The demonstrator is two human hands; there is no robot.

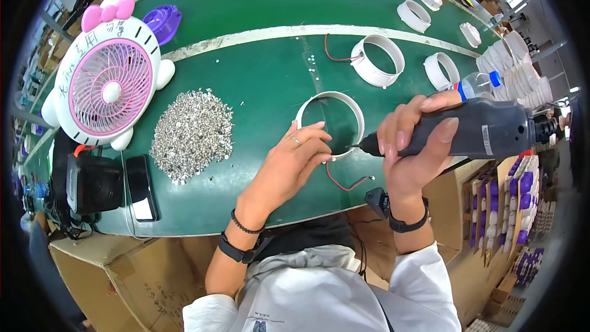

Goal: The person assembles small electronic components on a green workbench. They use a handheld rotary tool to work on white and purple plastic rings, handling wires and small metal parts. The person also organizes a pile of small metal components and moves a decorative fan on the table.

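On the green table, my left hand (pixel 299 152) is closed on the near left wall of a white plastic ring (pixel 351 103). A thin red wire (pixel 338 184) with a small connector trails from that ring toward the table's near edge. My right hand (pixel 413 141) grips a black electric screwdriver (pixel 467 130), held almost level with its bit pointing left. The bit's tip reaches the ring's near wall, close to my left fingertips. Whether a screw sits at the tip is too small to make out. A heap of small silver screws (pixel 192 135) lies left of my left hand.
More white rings (pixel 377 61) stand at the far right, one with a red wire. A pink-and-white fan (pixel 110 89), a purple plastic part (pixel 163 23), a black speaker (pixel 94 181) and a phone (pixel 141 188) occupy the left. A blue-capped bottle (pixel 479 85) stands behind the screwdriver.
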